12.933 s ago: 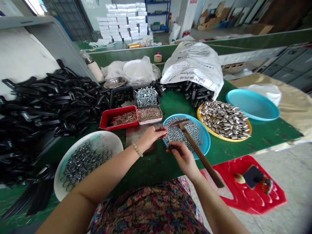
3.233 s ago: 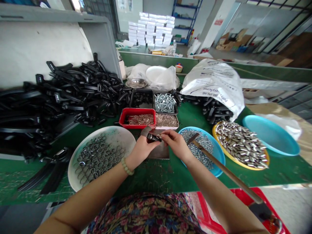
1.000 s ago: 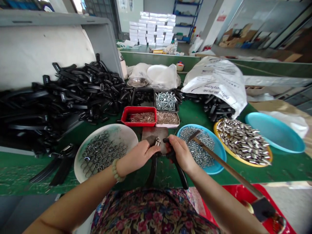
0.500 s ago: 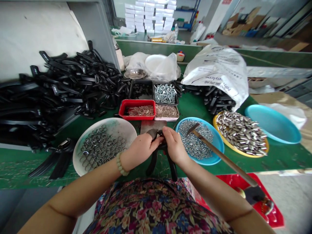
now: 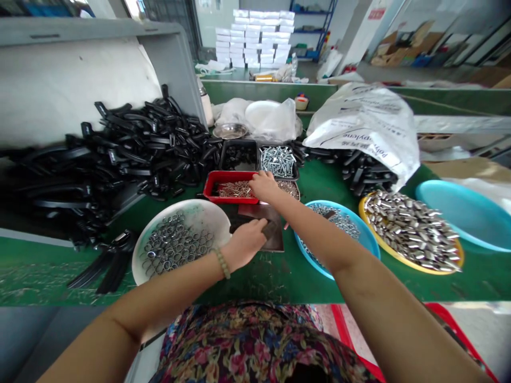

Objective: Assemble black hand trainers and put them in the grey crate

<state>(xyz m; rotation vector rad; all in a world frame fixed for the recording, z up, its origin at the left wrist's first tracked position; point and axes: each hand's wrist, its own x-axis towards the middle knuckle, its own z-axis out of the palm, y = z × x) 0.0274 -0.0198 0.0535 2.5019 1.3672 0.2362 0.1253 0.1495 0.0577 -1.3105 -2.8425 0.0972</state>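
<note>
My left hand point(image 5: 246, 244), with a beaded bracelet at the wrist, is closed on a dark metal piece point(image 5: 270, 230) over a flat metal plate point(image 5: 274, 243). Most of that piece is hidden by the fingers. My right hand point(image 5: 264, 186) reaches to the right end of a red tray point(image 5: 232, 200) of small copper-coloured pins point(image 5: 235, 189). Its fingertips are bunched together at the pins, and whatever is between them is hidden. Left of my left hand stands a white bowl point(image 5: 140, 234) of metal rings point(image 5: 175, 247).
Under my right forearm sits a blue basin point(image 5: 373, 250) of small nuts, beside a yellow basin point(image 5: 399, 260) of metal cylinders. Screws point(image 5: 277, 161) fill a black tray behind. Black handles point(image 5: 159, 133) are heaped at left; a white sack point(image 5: 363, 117) stands at back right.
My hands have parted. The right has moved forward to the red tray; the left has stayed near the plate. The black-handled tool with a spring no longer shows between them.
</note>
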